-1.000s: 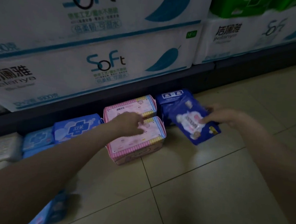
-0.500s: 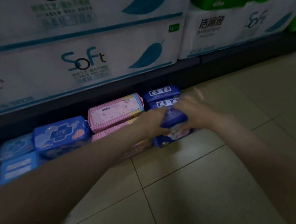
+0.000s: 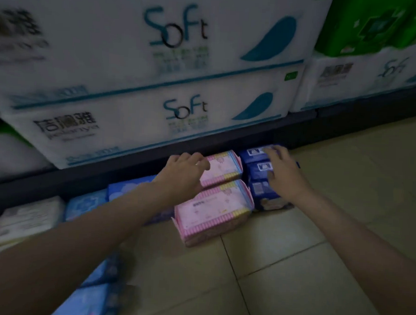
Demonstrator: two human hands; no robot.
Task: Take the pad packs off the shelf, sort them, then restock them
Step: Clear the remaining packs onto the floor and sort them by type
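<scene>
- Two or three light blue pad packs (image 3: 91, 296) lie nearest, on the tiled floor (image 3: 291, 284) at the bottom left, partly hidden by the left forearm.
- Two pink pad packs (image 3: 213, 208) stand next, one behind the other, touching; the front one leans a little outward.
- The left hand (image 3: 185, 170) rests over the left end of the rear pink pack with fingers loosely bent; whether it really holds the pack, I cannot tell.
- The right hand (image 3: 284, 171) lies on the dark blue pad packs (image 3: 261, 187), just beside the pink ones, fingers spread and pressing on top, not closed around anything.
- More blue packs (image 3: 119, 191) and a white pack (image 3: 28, 217) continue the row to the left, against the dark shelf base (image 3: 301, 129).
- Farthest, big white tissue bundles (image 3: 158, 81) fill the shelf, and a green bundle (image 3: 380, 24) sits at the right.
- I judge the sorting step is in hand: packs are grouped by colour on the floor.
- The next move probably needs pushing the blue stack straight, so the groups stay separate before restocking.
</scene>
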